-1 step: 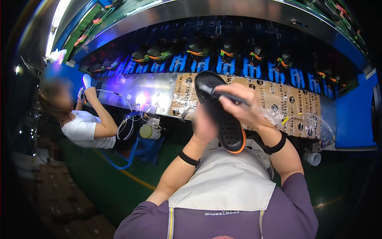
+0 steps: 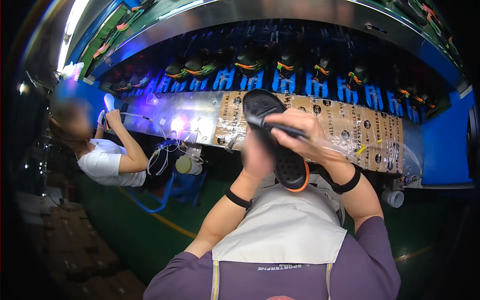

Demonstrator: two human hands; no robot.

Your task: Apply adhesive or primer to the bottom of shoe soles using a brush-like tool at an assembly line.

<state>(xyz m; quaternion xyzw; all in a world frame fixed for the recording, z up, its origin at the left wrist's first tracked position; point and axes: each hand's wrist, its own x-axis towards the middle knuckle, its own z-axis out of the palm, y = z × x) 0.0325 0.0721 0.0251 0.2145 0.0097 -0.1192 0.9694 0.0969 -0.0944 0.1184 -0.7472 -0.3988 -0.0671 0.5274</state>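
My left hand (image 2: 257, 156) grips a black shoe sole (image 2: 292, 172) at its middle. The sole tilts over the bench edge, its toe up and away, and an orange rim shows round its near end. Several small holes dot the near half. My right hand (image 2: 306, 134) is closed around a dark-handled brush (image 2: 287, 130), whose tip meets the upper half of the sole. A pale hose trails from the brush's rear end to the right. Blur hides the fingers of my left hand.
A cardboard-covered bench (image 2: 345, 125) lies behind the sole. Beyond it, blue racks (image 2: 316, 86) carry dark shoes with orange and green trim. At left a co-worker (image 2: 107, 162) holds a white sole (image 2: 109, 102). A clear cup (image 2: 392, 199) hangs under the bench at right.
The brush has shifted slightly toward me along the sole, with my right hand. The sole's far end has moved a little to the left.
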